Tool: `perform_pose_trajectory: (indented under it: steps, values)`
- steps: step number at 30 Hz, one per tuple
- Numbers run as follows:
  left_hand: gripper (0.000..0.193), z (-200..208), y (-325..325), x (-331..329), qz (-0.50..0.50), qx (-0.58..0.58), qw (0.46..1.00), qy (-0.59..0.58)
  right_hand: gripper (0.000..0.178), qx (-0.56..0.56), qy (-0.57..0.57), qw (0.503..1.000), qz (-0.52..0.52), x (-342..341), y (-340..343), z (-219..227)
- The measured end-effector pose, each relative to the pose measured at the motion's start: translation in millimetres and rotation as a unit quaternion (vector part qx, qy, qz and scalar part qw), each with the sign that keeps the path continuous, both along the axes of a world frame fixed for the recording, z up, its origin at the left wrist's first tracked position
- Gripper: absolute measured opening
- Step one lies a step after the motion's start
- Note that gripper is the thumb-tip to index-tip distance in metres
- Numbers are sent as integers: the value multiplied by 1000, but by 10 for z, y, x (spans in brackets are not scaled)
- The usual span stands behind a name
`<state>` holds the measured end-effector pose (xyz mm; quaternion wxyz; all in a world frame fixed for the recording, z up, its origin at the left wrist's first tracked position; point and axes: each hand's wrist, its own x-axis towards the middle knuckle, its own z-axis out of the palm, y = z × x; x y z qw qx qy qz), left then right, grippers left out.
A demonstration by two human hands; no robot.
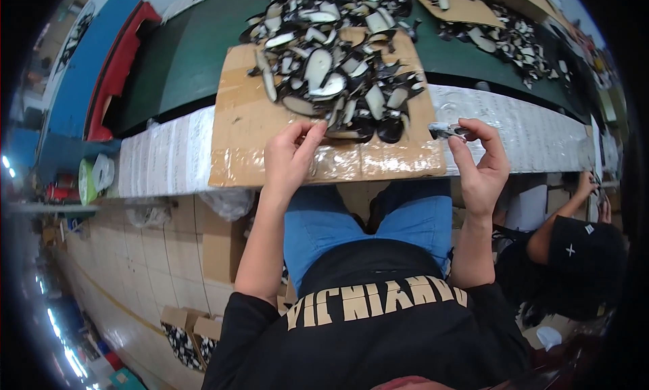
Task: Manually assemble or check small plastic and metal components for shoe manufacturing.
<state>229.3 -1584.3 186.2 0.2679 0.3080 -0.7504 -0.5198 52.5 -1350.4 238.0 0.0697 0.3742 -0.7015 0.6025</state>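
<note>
A heap of glossy black pieces with pale cream faces, curved and shell-like, covers the far part of a tape-covered cardboard sheet. At the heap's near edge my left hand is closed, thumb and forefinger pinched together. Its fingertips meet the left end of a slim dark piece; whether they grip it or something smaller is hidden. Over the sheet's right edge, my right hand pinches a small black-and-white piece between thumb and forefinger, raised apart from the heap.
A dark green work surface runs behind the cardboard, with a pale wrapped ledge along its front. More pieces lie at the far right beside cardboard. A co-worker in black sits at right. Boxes of pieces stand on the tiled floor.
</note>
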Motion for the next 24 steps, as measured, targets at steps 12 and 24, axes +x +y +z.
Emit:
perform_pose_trajectory:
  steps: [12,24]
  values:
    - [26,-104,297,-22,-69,-19,997,-11,24,-28,-84,996,6,-221,205,-79]
    - [45,61,765,7,-46,238,952,186,28,1,-71,984,165,365,-272,-77]
